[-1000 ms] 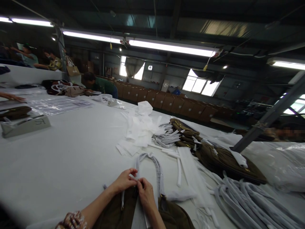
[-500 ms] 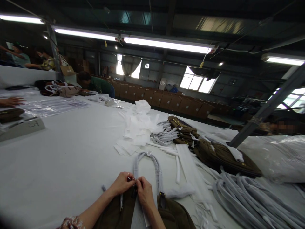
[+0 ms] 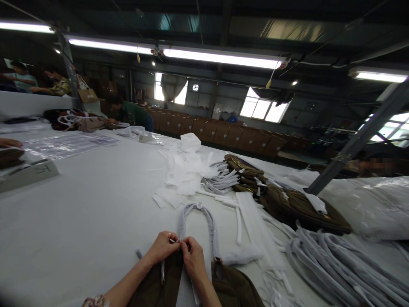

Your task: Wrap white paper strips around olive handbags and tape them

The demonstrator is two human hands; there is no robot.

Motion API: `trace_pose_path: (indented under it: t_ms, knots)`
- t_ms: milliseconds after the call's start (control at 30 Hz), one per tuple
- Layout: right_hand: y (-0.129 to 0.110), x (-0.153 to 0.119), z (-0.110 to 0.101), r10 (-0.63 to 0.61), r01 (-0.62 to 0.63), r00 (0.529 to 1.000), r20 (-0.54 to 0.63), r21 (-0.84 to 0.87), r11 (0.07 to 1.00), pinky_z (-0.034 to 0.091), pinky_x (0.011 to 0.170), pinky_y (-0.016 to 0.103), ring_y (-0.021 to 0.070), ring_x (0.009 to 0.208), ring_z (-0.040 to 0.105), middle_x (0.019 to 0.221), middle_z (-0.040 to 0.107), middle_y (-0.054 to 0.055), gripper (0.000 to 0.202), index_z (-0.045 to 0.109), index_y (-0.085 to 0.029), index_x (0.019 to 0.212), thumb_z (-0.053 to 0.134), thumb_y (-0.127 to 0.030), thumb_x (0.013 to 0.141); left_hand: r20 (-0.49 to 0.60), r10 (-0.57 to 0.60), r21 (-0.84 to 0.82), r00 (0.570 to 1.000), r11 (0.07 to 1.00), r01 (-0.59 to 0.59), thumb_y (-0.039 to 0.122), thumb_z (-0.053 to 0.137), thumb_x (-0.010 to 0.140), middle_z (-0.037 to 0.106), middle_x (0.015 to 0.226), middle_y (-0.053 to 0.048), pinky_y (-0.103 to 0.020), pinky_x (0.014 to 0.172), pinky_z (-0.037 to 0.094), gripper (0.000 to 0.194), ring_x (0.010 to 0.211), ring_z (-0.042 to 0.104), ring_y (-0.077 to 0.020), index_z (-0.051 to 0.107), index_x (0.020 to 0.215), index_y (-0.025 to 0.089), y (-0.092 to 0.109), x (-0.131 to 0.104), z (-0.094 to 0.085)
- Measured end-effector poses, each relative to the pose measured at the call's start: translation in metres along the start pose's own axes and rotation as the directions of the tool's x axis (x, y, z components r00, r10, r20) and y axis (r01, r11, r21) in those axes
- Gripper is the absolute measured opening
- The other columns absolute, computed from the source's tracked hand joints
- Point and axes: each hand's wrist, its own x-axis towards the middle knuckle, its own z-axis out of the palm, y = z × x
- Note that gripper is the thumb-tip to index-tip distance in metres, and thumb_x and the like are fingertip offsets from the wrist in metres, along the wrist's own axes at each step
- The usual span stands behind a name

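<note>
Both hands, left point(image 3: 163, 247) and right point(image 3: 192, 257), pinched the white wrap at the near bag's point(image 3: 159, 285) strap point(image 3: 211, 226) base (one strap wrapped); finished bags point(image 3: 300, 209) lay beyond.

Handwritten mark on grey card point(image 3: 28, 175), illegible

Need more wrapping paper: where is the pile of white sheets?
In the head view, the pile of white sheets lies mid-table, beyond the wrapped handle, left of the stacked brown bags.

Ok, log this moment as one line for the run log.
left hand: pinching wrapped bag handle | right hand: pinching same spot | brown bag: flat on white table
</note>
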Motion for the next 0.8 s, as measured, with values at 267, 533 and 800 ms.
trace_pose_path:
  t_ms: [267,533,800]
  knots:
    - [0.0042,-0.0008,0.0022,0.003,-0.004,1.000,-0.027,-0.012,1.000,0.037,0.064,0.027,0.0178,0.069,0.054,0.071,0.060,0.002,0.019,0.056,-0.020,0.071,0.047,-0.030,0.084,-0.052,-0.057,-0.018,0.997,0.998,0.056,0.036,0.055,0.065,0.061,0.054,0.000,-0.024,0.054,0.038,0.026,0.053,0.054,-0.0145,0.067,0.062,0.013,-0.0050,0.0039,0.0041]
    - [0.0030,0.0004,0.0003,0.012,-0.012,1.000,-0.002,0.018,1.000,0.038,0.061,0.025,0.0168,0.066,0.056,0.070,0.063,0.002,0.027,0.060,-0.020,0.073,0.048,-0.039,0.087,-0.057,-0.059,-0.032,0.997,0.998,0.057,0.035,0.055,0.063,0.057,0.051,0.001,-0.023,0.051,0.034,0.024,0.051,0.049,-0.0128,0.065,0.059,0.014,-0.0097,0.0048,0.0073]
    - [0.0022,-0.0016,0.0011,-0.007,0.007,0.999,-0.044,-0.004,1.000,0.037,0.062,0.026,0.0166,0.067,0.055,0.070,0.062,0.002,0.025,0.060,-0.020,0.072,0.047,-0.035,0.087,0.012,-0.015,-0.079,1.000,0.997,0.016,0.038,0.057,0.071,0.072,0.075,-0.004,-0.025,0.065,0.044,0.031,0.069,0.061,-0.0176,0.073,0.083,0.014,-0.0039,-0.0020,0.0033]
